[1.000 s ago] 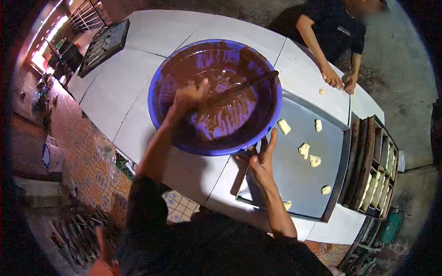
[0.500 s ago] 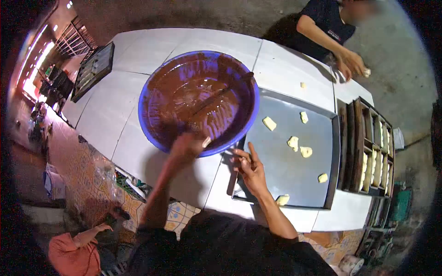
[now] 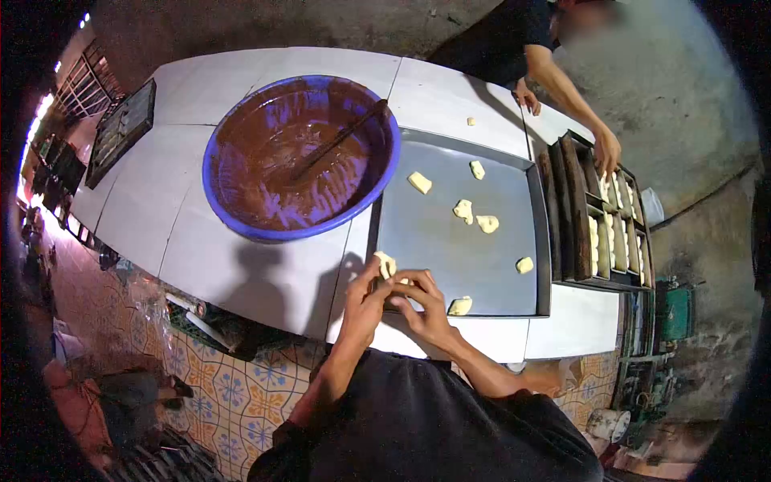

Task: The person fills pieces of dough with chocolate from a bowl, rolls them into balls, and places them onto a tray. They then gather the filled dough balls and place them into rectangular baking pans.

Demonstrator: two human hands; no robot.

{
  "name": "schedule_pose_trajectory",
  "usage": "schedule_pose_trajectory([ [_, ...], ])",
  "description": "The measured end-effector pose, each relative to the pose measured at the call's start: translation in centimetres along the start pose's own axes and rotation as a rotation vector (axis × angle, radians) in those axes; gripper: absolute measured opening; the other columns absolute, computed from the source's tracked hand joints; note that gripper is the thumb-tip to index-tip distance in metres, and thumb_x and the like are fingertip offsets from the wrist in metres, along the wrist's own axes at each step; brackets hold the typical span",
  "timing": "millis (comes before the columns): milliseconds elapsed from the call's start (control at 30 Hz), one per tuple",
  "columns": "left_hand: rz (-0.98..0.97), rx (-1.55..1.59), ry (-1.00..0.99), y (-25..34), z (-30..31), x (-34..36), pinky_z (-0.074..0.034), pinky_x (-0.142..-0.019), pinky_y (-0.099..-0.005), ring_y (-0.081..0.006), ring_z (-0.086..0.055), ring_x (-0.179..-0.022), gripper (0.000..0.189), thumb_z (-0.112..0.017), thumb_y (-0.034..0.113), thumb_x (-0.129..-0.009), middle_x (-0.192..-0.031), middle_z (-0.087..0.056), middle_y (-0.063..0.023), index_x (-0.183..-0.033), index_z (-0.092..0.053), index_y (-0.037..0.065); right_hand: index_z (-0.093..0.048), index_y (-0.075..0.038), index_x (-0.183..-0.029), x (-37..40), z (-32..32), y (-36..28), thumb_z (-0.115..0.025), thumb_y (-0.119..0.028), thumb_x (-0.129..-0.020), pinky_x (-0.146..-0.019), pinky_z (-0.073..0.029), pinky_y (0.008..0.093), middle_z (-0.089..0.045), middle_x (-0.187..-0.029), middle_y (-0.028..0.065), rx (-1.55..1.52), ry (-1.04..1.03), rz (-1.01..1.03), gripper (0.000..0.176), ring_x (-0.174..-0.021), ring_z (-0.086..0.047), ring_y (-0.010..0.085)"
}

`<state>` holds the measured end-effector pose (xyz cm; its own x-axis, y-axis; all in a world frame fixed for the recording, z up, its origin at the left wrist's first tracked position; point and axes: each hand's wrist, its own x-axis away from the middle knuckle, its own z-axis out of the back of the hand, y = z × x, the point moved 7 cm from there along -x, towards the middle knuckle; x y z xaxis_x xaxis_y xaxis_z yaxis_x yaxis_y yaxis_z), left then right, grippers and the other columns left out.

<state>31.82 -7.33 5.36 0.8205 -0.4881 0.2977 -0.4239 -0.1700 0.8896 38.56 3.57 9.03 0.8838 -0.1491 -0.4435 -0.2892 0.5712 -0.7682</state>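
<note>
A pale piece of dough [image 3: 386, 264] sits at the fingertips of my left hand [image 3: 362, 312], which is closed on it. My right hand [image 3: 424, 309] meets it from the other side, its fingers curled against the dough and partly covering it. Both hands are over the near left corner of a grey metal tray [image 3: 450, 269]. Several dough pieces lie spread on that tray, one of them [image 3: 460, 306] just right of my right hand. Beyond my hands to the left stands a blue basin [image 3: 277, 234], smeared inside with brown chocolate-like paste, a dark stick [image 3: 341, 140] leaning in it.
Across the white tiled table [image 3: 181, 241], a co-worker's hand [image 3: 607, 151] reaches into dark pans [image 3: 610, 273] of dough strips at the right. A small dough bit [image 3: 471, 121] lies past the tray. Another dark pan [image 3: 122, 132] is at the far left.
My left hand has come from the basin's near rim to meet my right hand at the dough. The view has shifted right. The co-worker's hand has moved onto the pans.
</note>
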Motion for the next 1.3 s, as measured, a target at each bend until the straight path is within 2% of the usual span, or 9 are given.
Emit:
schedule_pose_trajectory([
  [300,0.023,0.607,-0.096,-0.3,-0.8,-0.5,-0.053,-0.088,-0.0388,-0.0304,-0.063,-0.105,0.025,-0.052,0.008,-0.093,-0.114,-0.061,-0.0137,-0.115,-0.056,-0.003,-0.060,0.002,-0.119,0.5,2.4,3.7,-0.069,-0.010,-0.086,-0.070,-0.041,0.0228,-0.060,-0.105,0.0045,-0.468,0.234,-0.357,0.036,-0.080,-0.049,0.0106],
  [567,-0.070,-0.055,0.049,-0.6,-1.3,0.5,-0.055,-0.081,-0.0333,-0.0231,-0.065,-0.094,0.022,-0.058,0.006,-0.091,-0.107,-0.062,-0.0131,-0.111,-0.058,-0.005,-0.064,0.000,-0.105,3.3,-0.2,7.8,-0.063,-0.014,-0.093,-0.068,-0.044,0.0227,-0.062,-0.087,0.0024,-0.692,0.212,-0.697,0.018,-0.074,-0.052,0.0079],
  [700,0.020,0.115,0.096,-3.9,-0.2,-0.4,-0.053,-0.081,-0.0326,-0.0213,-0.064,-0.091,0.022,-0.060,0.010,-0.092,-0.105,-0.063,-0.0121,-0.108,-0.058,-0.005,-0.062,-0.001,-0.097,4.6,-0.6,9.0,-0.063,-0.019,-0.093,-0.070,-0.050,0.0259,-0.063,-0.083,0.0041,-0.934,0.124,-0.825,0.019,-0.077,-0.060,0.0116],
  [767,0.146,0.645,-0.100,-4.3,-1.7,-0.6,-0.052,-0.085,-0.0386,-0.0259,-0.065,-0.089,0.022,-0.052,0.010,-0.096,-0.096,-0.066,-0.0142,-0.110,-0.058,-0.006,-0.060,0.000,-0.098,4.5,-1.0,8.7,-0.060,-0.021,-0.094,-0.068,-0.051,0.0274,-0.063,-0.083,0.0061,-1.157,0.170,-0.844,0.021,-0.076,-0.061,0.0135],
  [833,0.294,0.746,-0.096,-6.5,-1.7,-1.4,-0.047,-0.097,-0.0466,-0.0314,-0.058,-0.108,0.024,-0.047,0.015,-0.098,-0.112,-0.058,-0.0187,-0.111,-0.055,-0.004,-0.060,0.000,-0.100,4.2,-1.2,7.9,-0.057,-0.023,-0.096,-0.063,-0.051,0.0264,-0.063,-0.079,0.0064,-1.336,0.261,-1.000,0.023,-0.070,-0.060,0.0130],
  [900,0.257,0.748,-0.149,-6.4,-1.6,-1.5,-0.047,-0.097,-0.0456,-0.0312,-0.058,-0.107,0.028,-0.049,0.020,-0.097,-0.114,-0.058,-0.0182,-0.114,-0.053,-0.002,-0.061,0.001,-0.100,5.1,-0.9,9.2,-0.057,-0.024,-0.096,-0.065,-0.051,0.0254,-0.063,-0.084,0.0069,-1.369,0.236,-0.976,0.025,-0.072,-0.061,0.0139],
  [1000,0.230,0.488,-0.086,-3.8,-2.0,-0.9,-0.050,-0.091,-0.0424,-0.0297,-0.058,-0.110,0.042,-0.041,0.027,-0.099,-0.117,-0.059,-0.0183,-0.124,-0.048,-0.005,-0.063,0.001,-0.113,4.4,2.0,7.5,-0.060,-0.019,-0.094,-0.075,-0.049,0.0276,-0.060,-0.105,0.0062,-0.600,0.103,-0.716,0.027,-0.086,-0.058,0.0163],
  [1100,0.247,0.424,-0.137,-4.3,-2.2,-0.4,-0.051,-0.089,-0.0355,-0.0259,-0.062,-0.104,0.038,-0.052,0.011,-0.094,-0.112,-0.060,-0.0155,-0.129,-0.048,-0.004,-0.064,-0.003,-0.116,2.1,3.4,0.9,-0.067,-0.005,-0.083,-0.086,-0.045,0.0328,-0.056,-0.107,0.0122,0.179,0.033,-0.073,0.033,-0.099,-0.054,0.0235],
  [1300,-0.186,-0.422,-0.158,-3.2,-2.9,0.3,-0.048,-0.068,-0.0235,-0.0150,-0.060,-0.086,0.036,-0.062,-0.003,-0.086,-0.100,-0.060,-0.0102,-0.122,-0.058,-0.006,-0.067,0.001,-0.106,2.9,3.0,3.4,-0.067,0.003,-0.081,-0.084,-0.046,0.0314,-0.055,-0.104,0.0126,-0.097,-0.083,-0.161,0.026,-0.098,-0.056,0.0236],
])
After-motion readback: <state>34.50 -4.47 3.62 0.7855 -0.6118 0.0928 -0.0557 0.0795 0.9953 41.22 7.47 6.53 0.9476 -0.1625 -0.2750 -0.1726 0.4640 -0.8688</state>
